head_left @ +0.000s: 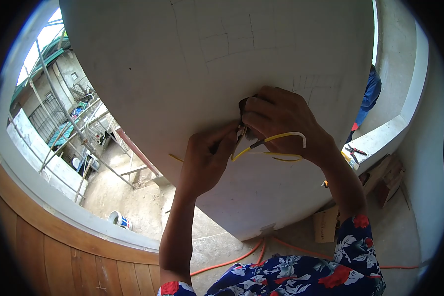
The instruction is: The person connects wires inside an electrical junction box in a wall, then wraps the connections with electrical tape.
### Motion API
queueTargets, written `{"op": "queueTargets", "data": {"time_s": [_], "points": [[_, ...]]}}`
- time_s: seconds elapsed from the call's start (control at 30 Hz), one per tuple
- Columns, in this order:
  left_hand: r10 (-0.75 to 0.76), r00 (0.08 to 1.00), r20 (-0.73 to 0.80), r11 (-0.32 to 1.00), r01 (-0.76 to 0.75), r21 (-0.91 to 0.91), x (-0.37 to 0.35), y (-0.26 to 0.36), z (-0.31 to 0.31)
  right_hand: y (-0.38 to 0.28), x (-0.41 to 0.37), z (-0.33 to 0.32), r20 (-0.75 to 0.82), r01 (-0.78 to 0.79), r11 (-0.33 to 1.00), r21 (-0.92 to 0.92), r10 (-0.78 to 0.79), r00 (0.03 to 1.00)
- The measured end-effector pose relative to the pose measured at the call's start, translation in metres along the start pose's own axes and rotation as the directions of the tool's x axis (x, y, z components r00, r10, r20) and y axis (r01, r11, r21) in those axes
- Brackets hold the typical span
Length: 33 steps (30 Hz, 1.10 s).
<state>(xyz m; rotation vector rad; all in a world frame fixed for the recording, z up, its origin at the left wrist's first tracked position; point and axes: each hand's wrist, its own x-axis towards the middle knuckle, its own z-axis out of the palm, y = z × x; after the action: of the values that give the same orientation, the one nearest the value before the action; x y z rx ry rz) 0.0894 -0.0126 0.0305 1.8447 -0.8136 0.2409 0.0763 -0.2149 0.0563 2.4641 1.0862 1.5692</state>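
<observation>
Both my hands are raised close together against a pale wall panel (133,108) marked with pencil lines. My left hand (204,158) is closed in a pinch, with yellow electrical wire (240,154) coming out at its fingertips. My right hand (283,118) is curled beside it, its fingers at a small dark thing (242,104) against the panel that I cannot make out. The wire loops below my right hand and has a dark band on it and a whitish end. Another short yellow piece (175,157) shows left of my left wrist.
Pliers (356,150) lie on the ledge at right, near a person in blue (372,91) partly behind the panel. Orange cords (261,251) cross the floor by a cardboard box (325,224). Wooden boards (79,251), scaffold poles (59,98) and a bucket (119,220) are at left.
</observation>
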Motion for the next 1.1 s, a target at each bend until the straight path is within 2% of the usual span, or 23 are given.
{"op": "queueTargets", "data": {"time_s": [0.1,0.2,0.3,0.37,0.4,0.47,0.57,0.7,0.77,0.87,1.0,1.07,1.1], "points": [[-0.052,0.999,0.013,0.999,0.052,0.011,-0.001,0.005,-0.002,0.003,0.001,0.003,0.026,0.063,0.998,-0.005,-0.063,0.998],[-0.049,0.999,0.003,0.999,0.049,0.015,-0.001,-0.001,0.0,0.007,-0.001,0.006,0.016,0.119,0.993,-0.019,-0.119,0.993],[-0.008,1.0,-0.019,0.998,0.007,-0.056,-0.001,-0.006,0.003,0.011,-0.012,0.014,0.033,0.182,0.983,-0.04,-0.181,0.983],[0.05,0.998,-0.036,0.997,-0.052,-0.055,0.0,-0.006,0.005,0.012,-0.02,0.023,-0.122,0.189,0.978,-0.09,-0.2,0.972],[0.048,0.998,-0.04,0.997,-0.05,-0.052,-0.001,-0.005,0.006,0.012,-0.023,0.024,-0.125,0.192,0.978,-0.087,-0.202,0.971],[-0.004,1.0,-0.006,0.999,0.003,-0.045,-0.003,-0.005,0.003,0.012,-0.027,0.028,-0.31,0.166,0.986,0.029,-0.149,0.939],[-0.023,1.0,0.019,1.0,0.023,-0.013,-0.001,-0.006,0.0,0.011,-0.03,0.027,-0.314,0.094,0.994,0.061,-0.071,0.947],[-0.016,1.0,0.011,0.999,0.016,-0.028,-0.002,-0.004,0.0,0.011,-0.028,0.026,-0.306,0.099,0.991,0.085,-0.068,0.95],[-0.02,1.0,0.016,1.0,0.02,-0.013,-0.002,-0.005,0.0,0.013,-0.027,0.024,-0.263,0.131,0.991,0.007,-0.125,0.957],[-0.019,0.999,0.028,1.0,0.019,-0.009,-0.001,-0.005,-0.001,0.015,-0.023,0.02,-0.247,0.174,0.985,-0.005,-0.169,0.954],[0.017,1.0,0.011,1.0,-0.017,-0.021,-0.002,-0.005,0.0,0.018,-0.02,0.02,-0.264,0.26,0.962,-0.088,-0.274,0.925],[0.033,0.999,0.014,0.999,-0.033,-0.016,-0.002,-0.002,0.0,0.016,-0.024,0.017,-0.163,0.135,0.991,0.019,-0.13,0.978],[0.033,0.999,0.013,0.999,-0.033,-0.017,-0.003,-0.002,-0.001,0.015,-0.023,0.018,-0.163,0.136,0.99,0.019,-0.131,0.978]]}}
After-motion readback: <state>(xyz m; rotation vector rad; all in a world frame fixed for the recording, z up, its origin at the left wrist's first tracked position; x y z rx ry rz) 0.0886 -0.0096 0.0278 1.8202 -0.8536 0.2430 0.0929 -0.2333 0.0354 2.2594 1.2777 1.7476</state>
